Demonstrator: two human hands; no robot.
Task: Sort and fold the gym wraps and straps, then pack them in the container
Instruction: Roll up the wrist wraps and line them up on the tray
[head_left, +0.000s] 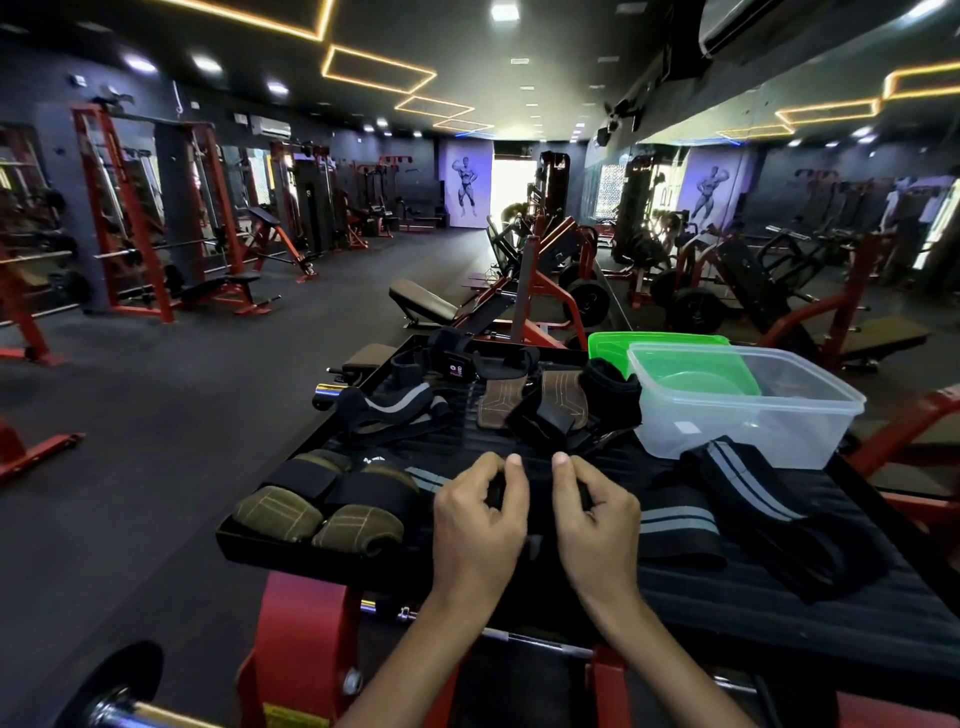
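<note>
Straps (400, 410) crowd the platform (779, 618) (clear container (743, 405) right) while left hand (478, 525) and right hand (597, 525) pinch a black wrap (540, 483).

Clear glossy plastic container (748, 410), translucent green plastic lid (660, 340), matt black woven cloth wraps (769, 509) with grey stripes, rough brown suede-like grip pads (498, 405), olive stitched pads (278, 517), ribbed matt black desk (779, 608), shiny chrome bar (327, 391)
</note>
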